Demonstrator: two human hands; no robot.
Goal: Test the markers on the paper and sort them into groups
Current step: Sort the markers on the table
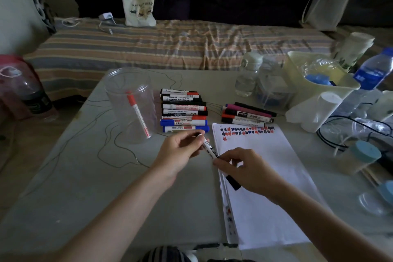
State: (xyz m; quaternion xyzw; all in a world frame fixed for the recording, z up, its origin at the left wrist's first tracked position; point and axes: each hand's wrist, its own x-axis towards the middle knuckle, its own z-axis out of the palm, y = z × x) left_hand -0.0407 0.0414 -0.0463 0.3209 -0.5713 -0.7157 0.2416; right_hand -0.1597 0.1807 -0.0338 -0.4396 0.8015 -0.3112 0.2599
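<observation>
Both hands hold one white marker (209,147) with a black label, just left of the paper stack (265,187). My left hand (180,151) pinches its upper end and my right hand (244,168) pinches its lower end. A black cap (234,183) shows under my right palm, over the paper. Red, blue and black test scribbles (247,131) run along the paper's top. A row of several markers (184,110) lies behind my left hand. A smaller group of markers (247,115) lies above the paper. A clear plastic jar (131,104) at the left holds one red marker (138,115).
A cream basket (316,83) with plastic wrap, water bottles (374,70) and clear containers crowd the table's right side. Black cables (340,132) and a blue-lidded jar (361,155) lie at the right edge. A striped bed with a tote bag (139,6) is behind the table.
</observation>
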